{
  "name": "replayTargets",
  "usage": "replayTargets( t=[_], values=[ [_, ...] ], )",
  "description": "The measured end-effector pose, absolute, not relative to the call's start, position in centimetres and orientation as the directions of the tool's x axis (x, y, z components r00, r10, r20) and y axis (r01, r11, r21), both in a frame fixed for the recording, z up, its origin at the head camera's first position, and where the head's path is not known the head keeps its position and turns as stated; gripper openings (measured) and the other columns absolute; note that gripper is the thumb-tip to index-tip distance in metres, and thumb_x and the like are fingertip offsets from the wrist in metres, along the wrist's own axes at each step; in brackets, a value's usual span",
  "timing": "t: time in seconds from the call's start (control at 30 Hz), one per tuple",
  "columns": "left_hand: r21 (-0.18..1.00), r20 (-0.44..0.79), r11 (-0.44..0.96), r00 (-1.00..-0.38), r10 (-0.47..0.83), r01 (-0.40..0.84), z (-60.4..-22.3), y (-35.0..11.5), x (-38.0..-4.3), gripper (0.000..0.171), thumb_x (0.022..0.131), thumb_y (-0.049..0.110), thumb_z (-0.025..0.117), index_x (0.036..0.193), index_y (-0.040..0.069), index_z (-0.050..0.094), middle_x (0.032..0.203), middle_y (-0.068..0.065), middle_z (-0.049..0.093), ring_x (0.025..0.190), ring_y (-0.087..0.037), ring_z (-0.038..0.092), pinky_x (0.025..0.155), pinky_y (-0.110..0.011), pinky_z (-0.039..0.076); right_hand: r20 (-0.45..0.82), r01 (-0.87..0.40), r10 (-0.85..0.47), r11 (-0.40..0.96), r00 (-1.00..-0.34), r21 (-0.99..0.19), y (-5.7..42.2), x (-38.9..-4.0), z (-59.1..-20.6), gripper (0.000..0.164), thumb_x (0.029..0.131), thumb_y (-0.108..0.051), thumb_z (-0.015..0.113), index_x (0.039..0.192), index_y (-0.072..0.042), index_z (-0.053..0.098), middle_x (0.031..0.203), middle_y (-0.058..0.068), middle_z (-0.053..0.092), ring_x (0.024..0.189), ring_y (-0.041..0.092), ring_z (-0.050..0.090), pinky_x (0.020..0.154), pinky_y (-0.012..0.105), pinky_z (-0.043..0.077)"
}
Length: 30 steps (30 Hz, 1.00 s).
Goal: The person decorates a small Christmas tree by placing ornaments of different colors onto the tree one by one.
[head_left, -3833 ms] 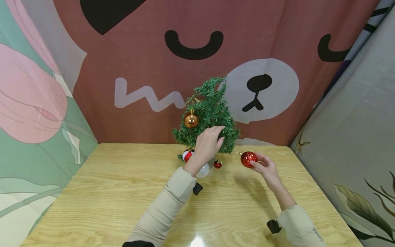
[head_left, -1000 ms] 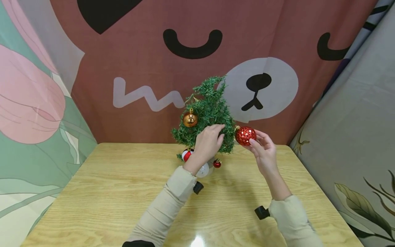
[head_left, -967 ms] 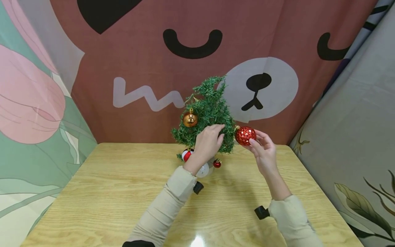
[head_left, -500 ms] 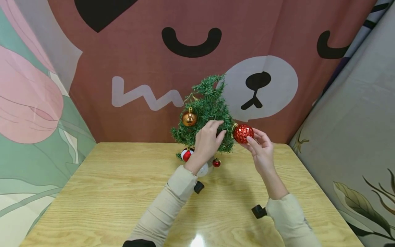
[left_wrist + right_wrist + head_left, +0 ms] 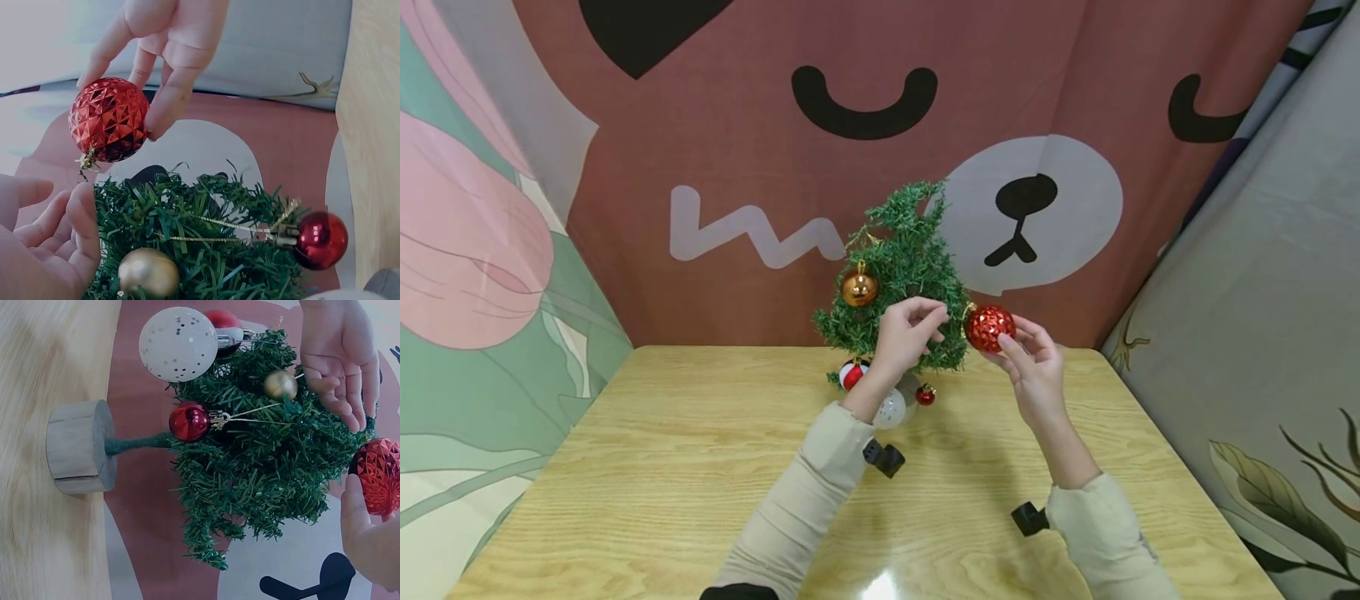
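Observation:
My right hand [image 5: 1037, 367] holds a faceted red Christmas ball [image 5: 990, 328] between thumb and fingers, just right of a small green Christmas tree [image 5: 917, 250]. The ball's gold cap and loop point left, toward my other hand. My left hand [image 5: 906, 337] is in front of the tree's middle, its fingers loosely bent. In the left wrist view nothing shows between those fingers [image 5: 84, 228], a little apart from the ball's loop. A matte gold ball [image 5: 280, 385] hangs among the branches near this hand; in the head view it is hidden.
On the tree hang a shiny copper-gold ball [image 5: 859, 288], a red-and-white ball [image 5: 852, 375], a white speckled ball [image 5: 891, 410] and a small red ball [image 5: 925, 395]. A round wooden base [image 5: 81, 447] carries the tree on the table [image 5: 715, 467], before a printed curtain [image 5: 737, 308].
My right hand has carried the red ball up and left to the tree's right side. In the last half second my left hand has turned slightly, its thumb and fingers drawing closer together.

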State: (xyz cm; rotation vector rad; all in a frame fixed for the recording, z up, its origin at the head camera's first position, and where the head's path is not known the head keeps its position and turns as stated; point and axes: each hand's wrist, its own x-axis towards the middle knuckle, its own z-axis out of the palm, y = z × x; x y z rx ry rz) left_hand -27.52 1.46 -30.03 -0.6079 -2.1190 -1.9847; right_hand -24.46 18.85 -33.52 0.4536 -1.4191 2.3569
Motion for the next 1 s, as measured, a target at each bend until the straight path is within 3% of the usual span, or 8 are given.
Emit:
replayTargets(
  t=[0.1, 0.23, 0.4, 0.67, 0.9, 1.0],
  values=[
    [0.942, 0.330, -0.001, -0.922, 0.200, 0.337, -29.9, 1.5, -27.5, 0.024, 0.090, 0.018, 0.055, 0.103, 0.001, 0.064, 0.090, -0.013, 0.065, 0.065, -0.022, 0.061, 0.049, -0.034, 0.050, 0.431, -0.439, 0.128, -0.453, -0.893, -0.776, 18.8, -24.4, -33.5, 0.024, 0.085, 0.005, 0.055, 0.106, -0.005, 0.057, 0.099, 0.011, 0.049, 0.089, 0.018, 0.057, 0.076, 0.035, 0.050],
    [0.961, 0.274, -0.034, -0.931, 0.243, 0.274, -29.7, 1.5, -27.5, 0.026, 0.089, 0.020, 0.056, 0.105, 0.001, 0.064, 0.096, -0.016, 0.064, 0.070, -0.029, 0.061, 0.045, -0.026, 0.047, 0.403, -0.408, 0.125, -0.508, -0.907, -0.759, 18.6, -24.3, -33.4, 0.023, 0.084, 0.009, 0.053, 0.101, -0.004, 0.061, 0.095, 0.010, 0.054, 0.088, 0.018, 0.058, 0.076, 0.035, 0.049],
    [0.963, 0.266, -0.024, -0.925, 0.272, 0.270, -28.4, 1.3, -26.1, 0.025, 0.090, 0.015, 0.054, 0.104, -0.004, 0.063, 0.098, -0.021, 0.062, 0.065, -0.022, 0.060, 0.044, -0.020, 0.043, 0.333, -0.352, 0.148, -0.598, -0.931, -0.720, 18.4, -24.1, -33.2, 0.017, 0.083, 0.009, 0.055, 0.090, -0.001, 0.066, 0.089, 0.010, 0.063, 0.085, 0.019, 0.062, 0.075, 0.035, 0.050],
    [0.941, 0.311, 0.043, -0.906, 0.286, 0.337, -27.5, 1.2, -24.6, 0.023, 0.087, 0.012, 0.059, 0.104, -0.004, 0.063, 0.090, -0.021, 0.063, 0.077, -0.040, 0.058, 0.056, -0.045, 0.049, 0.263, -0.301, 0.157, -0.646, -0.952, -0.702, 18.1, -23.7, -33.0, 0.016, 0.082, 0.008, 0.058, 0.091, -0.001, 0.067, 0.094, 0.012, 0.063, 0.091, 0.021, 0.061, 0.080, 0.034, 0.048],
    [0.929, 0.331, 0.065, -0.899, 0.285, 0.363, -27.6, 1.2, -24.4, 0.019, 0.086, 0.006, 0.059, 0.099, -0.006, 0.066, 0.086, -0.026, 0.062, 0.074, -0.037, 0.059, 0.046, -0.022, 0.044, 0.292, -0.313, 0.144, -0.648, -0.946, -0.694, 18.1, -23.3, -33.3, 0.016, 0.083, 0.007, 0.056, 0.093, -0.001, 0.066, 0.097, 0.011, 0.060, 0.091, 0.020, 0.060, 0.081, 0.032, 0.047],
    [0.916, 0.353, 0.087, -0.891, 0.287, 0.391, -27.6, 1.2, -24.2, 0.016, 0.085, 0.004, 0.059, 0.094, -0.007, 0.066, 0.080, -0.025, 0.063, 0.067, -0.031, 0.059, 0.047, -0.025, 0.045, 0.308, -0.315, 0.134, -0.670, -0.942, -0.672, 18.2, -23.2, -33.5, 0.016, 0.084, 0.008, 0.055, 0.092, 0.000, 0.066, 0.094, 0.011, 0.062, 0.089, 0.020, 0.061, 0.080, 0.033, 0.048]
  ],
)
